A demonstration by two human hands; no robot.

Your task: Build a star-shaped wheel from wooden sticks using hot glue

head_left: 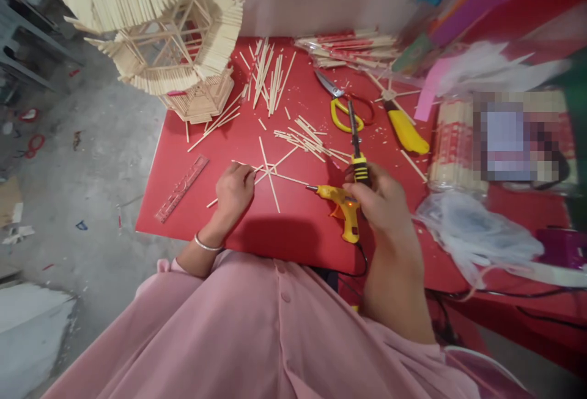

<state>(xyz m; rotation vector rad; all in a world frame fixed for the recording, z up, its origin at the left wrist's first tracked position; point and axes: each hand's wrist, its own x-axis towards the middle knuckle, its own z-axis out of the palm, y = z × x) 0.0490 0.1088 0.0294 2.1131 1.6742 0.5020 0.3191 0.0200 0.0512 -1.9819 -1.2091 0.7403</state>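
Observation:
My left hand (235,190) is closed in a pinch at the left side of a star-shaped frame of thin wooden sticks (269,171) on the red table. Its fingertips hide part of the stick they grip. My right hand (383,196) is closed around a tool with a black-and-yellow handle (360,169) and a slim dark metal shaft; its exact kind is unclear. Beside the right thumb is a yellow hot glue gun (342,200), its orange light on and nozzle pointing left at one stick's end. Whether the thumb touches the glue gun, I cannot tell.
Loose sticks (305,137) lie beyond the frame, near yellow-handled scissors (337,102) and a yellow-handled knife (406,126). A clear ruler (182,188) lies left. A large stick-built model (183,62) stands back left. Stick packs (454,142) and plastic bags (477,227) sit right.

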